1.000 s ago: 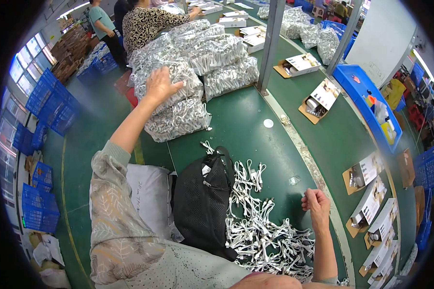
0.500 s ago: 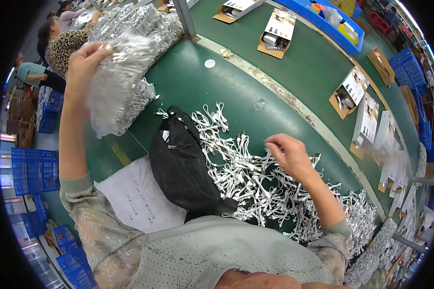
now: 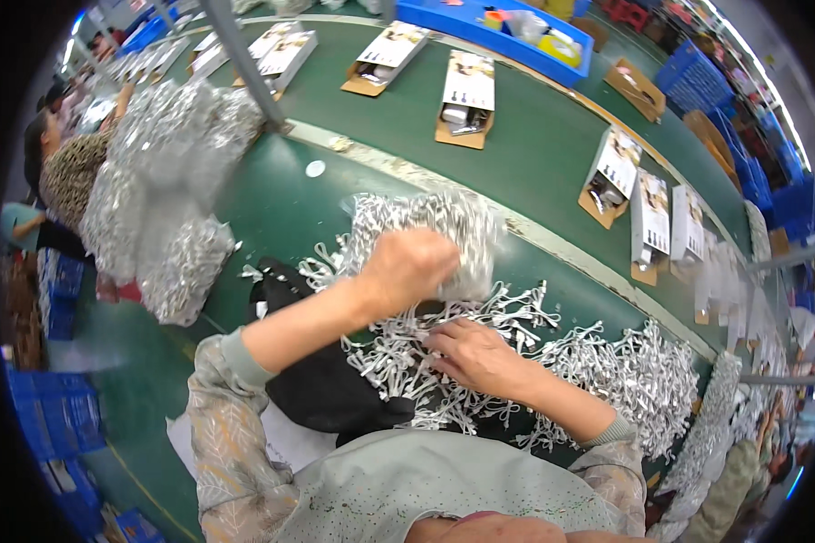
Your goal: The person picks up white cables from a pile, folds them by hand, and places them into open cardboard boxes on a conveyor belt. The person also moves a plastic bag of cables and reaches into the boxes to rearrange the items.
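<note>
A clear plastic bag of white cables [image 3: 426,217] lies over the far side of the loose cable pile, partly blurred. My left hand [image 3: 412,267] is closed in a fist on the bag's near side, its grip partly hidden by the back of the hand. Just below it, my right hand [image 3: 480,357] touches the loose white cables [image 3: 389,362] with curled fingers. What lies between those fingertips is hidden. Under and beside my left forearm sits a black mesh bag [image 3: 321,389], against the cables' left side.
Bagged cables [image 3: 172,154] are heaped at the left, near another worker [image 3: 81,172]. More loose cables [image 3: 643,380] spread to the right. Beyond a pale worn strip [image 3: 516,222], open printed boxes [image 3: 469,90] line the green surface. A blue tray [image 3: 480,27] stands farther back.
My left hand has brought the bag of cables from the left heap over to the loose pile. My right hand has moved left and down onto the cables. The view has shifted.
</note>
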`<state>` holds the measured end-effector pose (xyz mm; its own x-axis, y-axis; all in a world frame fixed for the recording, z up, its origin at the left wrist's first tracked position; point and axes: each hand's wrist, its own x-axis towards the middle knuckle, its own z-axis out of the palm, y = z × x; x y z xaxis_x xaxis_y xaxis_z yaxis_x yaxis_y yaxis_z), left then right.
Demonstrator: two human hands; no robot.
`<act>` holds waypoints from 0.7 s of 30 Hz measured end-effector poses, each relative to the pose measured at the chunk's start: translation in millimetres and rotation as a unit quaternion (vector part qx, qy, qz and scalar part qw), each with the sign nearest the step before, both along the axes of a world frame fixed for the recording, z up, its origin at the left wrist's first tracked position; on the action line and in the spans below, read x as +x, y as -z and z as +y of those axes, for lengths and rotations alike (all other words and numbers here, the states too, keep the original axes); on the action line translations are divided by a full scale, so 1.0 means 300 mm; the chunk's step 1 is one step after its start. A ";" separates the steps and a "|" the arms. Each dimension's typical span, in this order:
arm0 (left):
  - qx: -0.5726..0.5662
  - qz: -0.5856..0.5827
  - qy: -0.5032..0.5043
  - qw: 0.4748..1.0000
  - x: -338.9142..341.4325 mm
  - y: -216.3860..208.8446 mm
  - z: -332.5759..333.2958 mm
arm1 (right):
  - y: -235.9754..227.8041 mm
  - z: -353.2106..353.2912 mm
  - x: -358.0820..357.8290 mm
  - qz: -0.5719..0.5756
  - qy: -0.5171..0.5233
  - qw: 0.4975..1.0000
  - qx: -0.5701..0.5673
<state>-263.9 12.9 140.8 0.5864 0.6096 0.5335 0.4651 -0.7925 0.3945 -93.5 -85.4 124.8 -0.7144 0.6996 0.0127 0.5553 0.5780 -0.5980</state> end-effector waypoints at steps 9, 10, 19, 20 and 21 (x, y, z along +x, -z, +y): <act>-0.047 0.016 0.029 0.998 0.019 0.007 -0.062 | -0.100 0.163 0.221 0.114 0.211 0.957 0.162; -0.047 0.048 0.017 0.998 0.039 -0.006 -0.057 | -0.098 0.199 0.219 0.127 0.204 0.953 0.184; -0.096 0.021 0.016 0.995 0.109 -0.034 0.026 | -0.060 0.391 0.181 0.136 0.034 0.977 0.161; -0.071 0.013 0.034 0.997 0.098 -0.058 0.051 | -0.090 0.397 0.190 0.129 0.033 0.980 0.147; -0.085 -0.021 0.049 0.995 0.088 -0.094 0.070 | -0.111 0.403 0.196 0.123 0.033 0.983 0.133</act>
<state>-237.5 34.0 169.1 0.6267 0.6347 0.4522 0.3697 -0.7529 0.5444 -34.6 35.6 158.2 -0.6200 0.6928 0.3683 0.4542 0.6996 -0.5515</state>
